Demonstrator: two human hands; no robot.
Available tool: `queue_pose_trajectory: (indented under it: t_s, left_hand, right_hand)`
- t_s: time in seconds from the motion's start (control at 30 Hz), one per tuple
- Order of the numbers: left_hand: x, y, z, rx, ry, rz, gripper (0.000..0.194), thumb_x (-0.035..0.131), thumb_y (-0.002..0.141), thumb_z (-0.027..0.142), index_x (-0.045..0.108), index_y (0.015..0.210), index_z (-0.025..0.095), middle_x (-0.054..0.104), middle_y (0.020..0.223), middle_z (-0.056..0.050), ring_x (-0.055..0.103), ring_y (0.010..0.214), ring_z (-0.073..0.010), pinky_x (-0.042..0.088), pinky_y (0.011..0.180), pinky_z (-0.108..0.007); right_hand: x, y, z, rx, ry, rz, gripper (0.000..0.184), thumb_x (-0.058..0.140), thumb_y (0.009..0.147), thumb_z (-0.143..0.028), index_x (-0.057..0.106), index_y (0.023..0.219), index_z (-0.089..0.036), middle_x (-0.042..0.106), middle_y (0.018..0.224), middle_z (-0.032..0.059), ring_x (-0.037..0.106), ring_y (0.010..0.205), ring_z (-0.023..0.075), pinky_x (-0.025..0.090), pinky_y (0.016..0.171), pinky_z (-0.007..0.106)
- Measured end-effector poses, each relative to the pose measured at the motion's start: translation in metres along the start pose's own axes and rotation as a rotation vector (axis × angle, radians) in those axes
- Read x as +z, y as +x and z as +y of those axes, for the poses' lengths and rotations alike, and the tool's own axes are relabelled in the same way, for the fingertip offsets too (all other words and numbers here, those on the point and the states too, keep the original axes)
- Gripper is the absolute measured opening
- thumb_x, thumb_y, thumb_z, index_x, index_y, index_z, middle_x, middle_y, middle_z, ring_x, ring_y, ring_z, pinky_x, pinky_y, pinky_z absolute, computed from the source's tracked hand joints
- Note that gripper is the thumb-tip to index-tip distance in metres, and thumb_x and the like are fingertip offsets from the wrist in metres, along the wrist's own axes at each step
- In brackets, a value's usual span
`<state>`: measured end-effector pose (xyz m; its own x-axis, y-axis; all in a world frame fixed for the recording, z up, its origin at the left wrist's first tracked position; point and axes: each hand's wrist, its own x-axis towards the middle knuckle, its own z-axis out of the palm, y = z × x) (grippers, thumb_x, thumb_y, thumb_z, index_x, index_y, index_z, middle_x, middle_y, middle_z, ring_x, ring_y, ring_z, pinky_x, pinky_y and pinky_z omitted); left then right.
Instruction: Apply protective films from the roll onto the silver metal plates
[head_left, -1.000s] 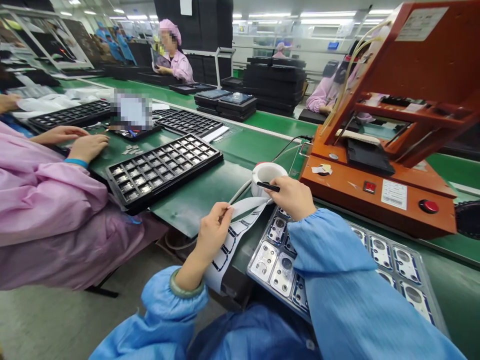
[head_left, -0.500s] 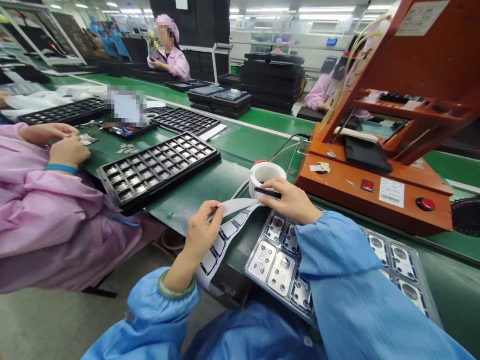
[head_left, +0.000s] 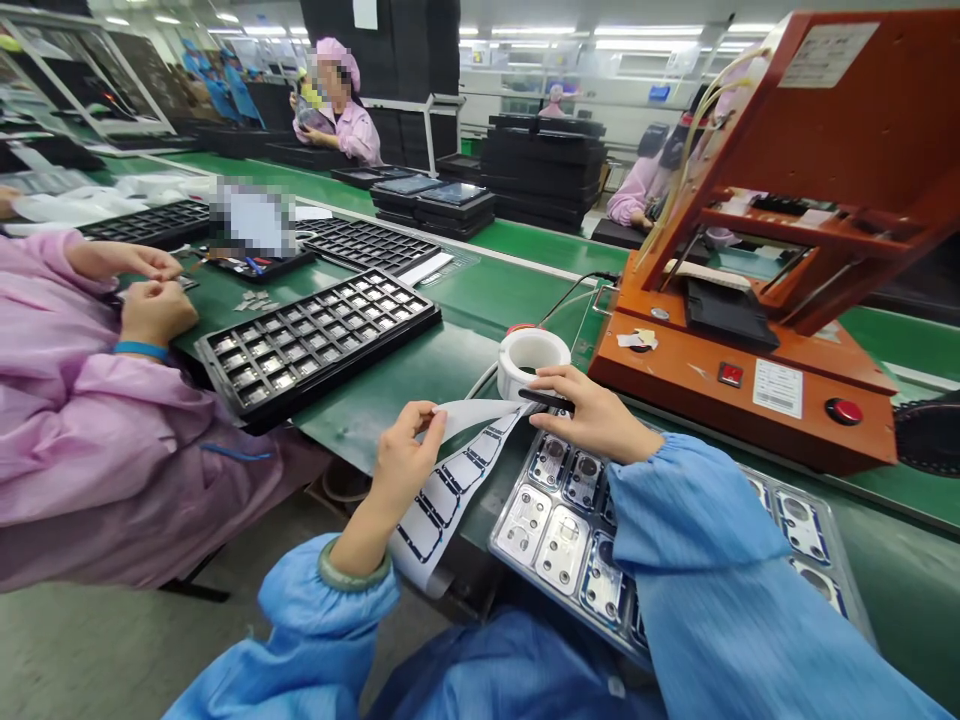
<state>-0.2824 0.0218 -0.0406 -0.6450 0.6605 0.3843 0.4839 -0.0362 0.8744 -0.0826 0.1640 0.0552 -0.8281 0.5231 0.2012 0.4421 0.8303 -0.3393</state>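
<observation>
My left hand (head_left: 409,455) pinches the end of a white liner strip (head_left: 476,410), lifted off a strip of black frame-shaped stickers (head_left: 457,480). The sticker strip slopes down over the table edge beneath that hand. My right hand (head_left: 589,412) is closed on black tweezers (head_left: 547,401), whose tips are near where liner and stickers part. Just behind stands a white roll (head_left: 516,375). Below my right forearm lies a clear plastic tray (head_left: 504,545) holding several silver metal plates (head_left: 564,545) with round holes, partly hidden by my sleeve.
An orange machine (head_left: 697,385) with a red button stands at right. Left of the roll is a black compartment tray (head_left: 322,345) of small metal parts. A co-worker's hands (head_left: 157,300) work at far left. Black stacked trays (head_left: 544,170) stand behind the green table (head_left: 517,262).
My right hand with the tweezers has moved slightly right and down. The sticker strip shows more fully below the liner. The co-worker's hands at left have shifted right.
</observation>
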Motion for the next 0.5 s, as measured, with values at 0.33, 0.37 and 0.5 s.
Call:
queue_pose_trajectory:
  t_s: [0.33, 0.37, 0.5]
  left_hand:
    - [0.003, 0.002, 0.008, 0.142, 0.103, -0.075, 0.02, 0.056, 0.084, 0.03, 0.054, 0.101, 0.021, 0.069, 0.089, 0.0, 0.066, 0.083, -0.0143, 0.052, 0.078, -0.025]
    - [0.004, 0.003, 0.01, 0.181, 0.12, -0.084, 0.023, 0.056, 0.084, 0.029, 0.052, 0.106, 0.021, 0.069, 0.091, 0.0, 0.066, 0.085, -0.0144, 0.052, 0.08, -0.026]
    - [0.008, 0.011, 0.015, 0.38, 0.224, -0.099, 0.027, 0.052, 0.087, 0.026, 0.052, 0.115, 0.022, 0.07, 0.092, -0.001, 0.066, 0.085, -0.0153, 0.052, 0.081, -0.028]
  right_hand:
    - [0.021, -0.005, 0.002, -0.068, -0.157, 0.172, 0.015, 0.063, 0.082, -0.016, 0.065, 0.094, -0.025, 0.057, 0.126, 0.0028, 0.067, 0.088, 0.0206, 0.054, 0.064, 0.031]
    - [0.021, -0.005, 0.003, -0.074, -0.156, 0.177, 0.015, 0.062, 0.082, -0.015, 0.065, 0.094, -0.024, 0.058, 0.126, 0.0027, 0.067, 0.087, 0.0204, 0.054, 0.065, 0.03]
    - [0.021, -0.01, 0.003, -0.099, -0.156, 0.199, 0.018, 0.06, 0.082, -0.012, 0.064, 0.096, -0.024, 0.058, 0.125, 0.0028, 0.066, 0.092, 0.0199, 0.054, 0.069, 0.029]
